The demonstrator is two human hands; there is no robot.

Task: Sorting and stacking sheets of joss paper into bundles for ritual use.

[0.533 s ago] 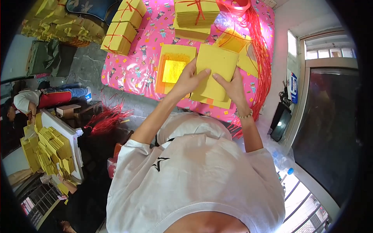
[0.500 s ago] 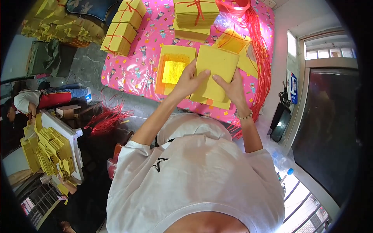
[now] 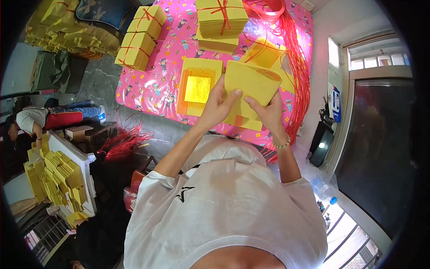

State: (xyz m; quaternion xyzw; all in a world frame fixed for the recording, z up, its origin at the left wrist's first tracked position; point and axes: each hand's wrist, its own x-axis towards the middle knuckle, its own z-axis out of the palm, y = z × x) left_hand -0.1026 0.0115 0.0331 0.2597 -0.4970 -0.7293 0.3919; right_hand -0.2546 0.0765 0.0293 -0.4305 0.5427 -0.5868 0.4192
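Observation:
Between my two hands I hold yellow paper sheets (image 3: pixel 250 85), whose upper right edge curls over and shows an orange inner side. My left hand (image 3: pixel 220 102) grips their left edge, thumb on top. On the right edge my right hand (image 3: pixel 268 111) does likewise, a beaded bracelet at its wrist. Left of them a yellow sheet with an orange patch and shiny gold square (image 3: pixel 198 90) lies flat on the pink patterned tablecloth (image 3: pixel 152 96). Another yellow sheet (image 3: pixel 251 124) lies partly hidden under my hands. Beyond, loose yellow papers (image 3: pixel 265 51) rest beside the red strings (image 3: pixel 299 76).
Tied yellow paper bundles (image 3: pixel 134 48) stand at the table's far left, and a tied stack (image 3: pixel 222 20) at the back. More red strings (image 3: pixel 123 141) lie to the left. People work at a white table (image 3: pixel 89 179) holding yellow stacks. A plastic bottle (image 3: pixel 323 190) is at right.
The held sheets have bent, their upper right edge curling over where they lay flat before. Both hands still grip them, and the view has shifted slightly.

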